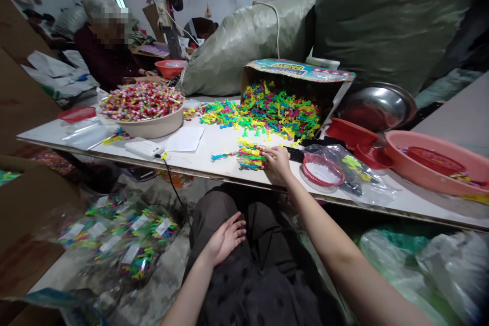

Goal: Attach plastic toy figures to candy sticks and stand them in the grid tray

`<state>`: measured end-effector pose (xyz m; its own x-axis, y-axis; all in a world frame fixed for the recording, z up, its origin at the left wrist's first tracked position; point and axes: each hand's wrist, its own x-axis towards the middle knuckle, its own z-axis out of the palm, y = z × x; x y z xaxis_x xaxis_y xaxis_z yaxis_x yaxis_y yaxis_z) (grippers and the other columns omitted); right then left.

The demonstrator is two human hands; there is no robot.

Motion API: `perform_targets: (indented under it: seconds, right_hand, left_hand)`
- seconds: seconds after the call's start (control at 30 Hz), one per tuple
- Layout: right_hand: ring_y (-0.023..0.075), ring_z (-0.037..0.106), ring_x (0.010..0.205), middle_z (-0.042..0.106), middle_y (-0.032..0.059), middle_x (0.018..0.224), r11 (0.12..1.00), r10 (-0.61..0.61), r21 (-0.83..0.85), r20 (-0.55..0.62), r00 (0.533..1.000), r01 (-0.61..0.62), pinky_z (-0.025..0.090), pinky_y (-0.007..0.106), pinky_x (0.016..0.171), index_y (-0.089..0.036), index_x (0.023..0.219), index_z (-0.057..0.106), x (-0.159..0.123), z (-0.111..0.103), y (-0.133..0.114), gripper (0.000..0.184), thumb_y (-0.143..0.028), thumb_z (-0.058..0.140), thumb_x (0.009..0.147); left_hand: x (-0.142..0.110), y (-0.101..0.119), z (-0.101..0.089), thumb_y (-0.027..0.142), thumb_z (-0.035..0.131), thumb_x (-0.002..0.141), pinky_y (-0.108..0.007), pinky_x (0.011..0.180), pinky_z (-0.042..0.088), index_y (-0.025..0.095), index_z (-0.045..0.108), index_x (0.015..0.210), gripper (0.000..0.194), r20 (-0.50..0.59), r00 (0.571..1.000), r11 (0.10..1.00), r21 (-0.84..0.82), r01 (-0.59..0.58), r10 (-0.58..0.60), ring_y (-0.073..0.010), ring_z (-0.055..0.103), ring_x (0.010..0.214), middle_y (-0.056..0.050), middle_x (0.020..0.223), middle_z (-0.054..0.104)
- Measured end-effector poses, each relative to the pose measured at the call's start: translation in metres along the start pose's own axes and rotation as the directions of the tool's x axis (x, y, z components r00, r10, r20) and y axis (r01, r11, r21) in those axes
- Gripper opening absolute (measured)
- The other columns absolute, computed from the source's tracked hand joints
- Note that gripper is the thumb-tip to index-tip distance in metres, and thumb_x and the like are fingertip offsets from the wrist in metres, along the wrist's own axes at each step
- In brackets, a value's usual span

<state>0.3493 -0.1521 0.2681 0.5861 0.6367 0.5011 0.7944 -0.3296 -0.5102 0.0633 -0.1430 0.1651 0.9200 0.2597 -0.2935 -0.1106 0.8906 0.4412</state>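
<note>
My left hand [228,237] rests palm up on my lap, its fingers apart and nothing in it. On the table, my right hand [278,160] has its fingers curled around one end of a small plastic toy in a bunch of colourful plastic toys [250,155]. The bunch is yellow, green, blue and pink, and one toy sticks out to its left. Behind it, many loose plastic figures [282,109] spill from a cardboard box [332,76] lying on its side. My fingertips are partly hidden among the toys.
A beige basin [153,125] heaped with red-and-white pieces stands left, near a white power bank [143,150] and paper [185,139]. Right are a red basket [323,181] and pink basin [420,173]. Filled plastic bags [126,234] lie below. Another person [91,56] sits across.
</note>
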Motion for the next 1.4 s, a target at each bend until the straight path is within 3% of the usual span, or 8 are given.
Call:
perform_targets:
  seconds: [0.3,0.83,1.0,1.1,1.2,1.3,1.37,1.4]
  right_hand:
    - [0.021,0.046,0.102,0.059,0.0054,0.107,0.958,0.126,-0.265,0.049,0.991,-0.109,0.027,0.034,0.087,-0.022,0.105,0.06,0.054,-0.007,0.028,0.031,-0.027,0.034,0.089]
    - [0.0277,0.059,0.084,0.063,0.0164,0.094,0.796,0.509,-0.527,0.315,0.801,-0.298,0.043,0.035,0.069,-0.009,0.107,0.057,0.163,0.013,0.055,0.048,-0.026,0.067,0.064]
    - [0.015,0.058,0.063,0.062,0.0051,0.078,0.975,0.188,0.01,0.497,0.847,-0.222,0.043,0.025,0.055,-0.016,0.116,0.048,0.162,-0.015,-0.012,0.047,-0.032,0.06,0.073]
    - [0.0124,0.057,0.066,0.061,0.0009,0.073,0.843,-0.294,0.508,0.711,0.639,-0.178,0.045,0.024,0.062,-0.017,0.1,0.051,0.133,-0.003,-0.092,0.031,-0.03,0.06,0.073]
    - [0.01,0.056,0.07,0.061,0.0007,0.077,0.802,-0.518,0.585,0.782,0.345,-0.122,0.044,0.021,0.063,-0.016,0.09,0.051,0.106,0.029,-0.159,0.016,-0.019,0.057,0.076]
    - [0.0095,0.055,0.07,0.062,-0.0005,0.078,0.81,-0.585,0.578,0.808,0.07,0.097,0.043,0.02,0.065,-0.016,0.091,0.054,0.114,0.07,-0.189,0.018,-0.024,0.06,0.076]
    - [0.0111,0.055,0.073,0.062,-0.0008,0.081,0.801,-0.522,0.43,0.842,0.137,0.417,0.043,0.022,0.068,-0.02,0.094,0.058,0.141,0.097,-0.19,0.019,-0.029,0.059,0.078]
    - [0.0127,0.054,0.075,0.062,-0.0004,0.083,0.792,-0.468,0.224,0.82,0.33,0.568,0.042,0.024,0.07,-0.022,0.095,0.059,0.158,0.111,-0.187,0.018,-0.032,0.056,0.08]
  left_hand:
    - [-0.006,-0.003,0.0,0.032,0.046,0.085,-0.031,0.078,0.04,0.018,0.045,0.121,0.038,-0.032,0.999,1.0,-0.001,0.013,-0.013,-0.0161,0.055,0.086,-0.008,0.104,0.055]
    - [0.024,0.004,0.005,0.042,0.056,0.077,-0.03,0.075,0.037,0.015,0.057,0.108,0.041,0.115,0.978,0.977,-0.108,0.184,-0.172,-0.0168,0.055,0.084,-0.01,0.1,0.055]
    - [0.026,0.064,0.032,0.043,0.059,0.075,-0.029,0.079,0.037,0.016,0.06,0.106,0.04,0.153,0.988,0.998,0.063,0.021,-0.031,-0.0166,0.054,0.087,-0.01,0.099,0.057]
    - [0.03,0.108,0.05,0.052,0.066,0.064,-0.033,0.077,0.042,0.024,0.052,0.119,0.063,0.038,0.977,0.967,0.14,-0.213,0.21,-0.0192,0.054,0.088,-0.01,0.114,0.051]
    - [0.034,0.139,0.057,0.052,0.07,0.059,-0.035,0.08,0.044,0.02,0.056,0.112,0.063,-0.3,0.856,0.907,0.176,-0.384,0.42,-0.0211,0.055,0.09,-0.01,0.106,0.056]
    - [0.032,0.152,0.046,0.046,0.076,0.053,-0.03,0.077,0.047,0.016,0.062,0.092,0.05,-0.63,0.617,0.849,0.137,-0.511,0.472,-0.0176,0.057,0.083,-0.005,0.085,0.061]
    - [0.026,0.156,0.034,0.042,0.08,0.045,-0.026,0.072,0.048,0.015,0.061,0.081,0.048,-0.738,0.506,0.821,0.114,-0.56,0.447,-0.0151,0.056,0.078,-0.003,0.08,0.061]
    - [0.022,0.157,0.027,0.042,0.081,0.042,-0.024,0.07,0.048,0.015,0.061,0.077,0.048,-0.761,0.479,0.815,0.108,-0.57,0.436,-0.0148,0.056,0.077,-0.002,0.079,0.061]
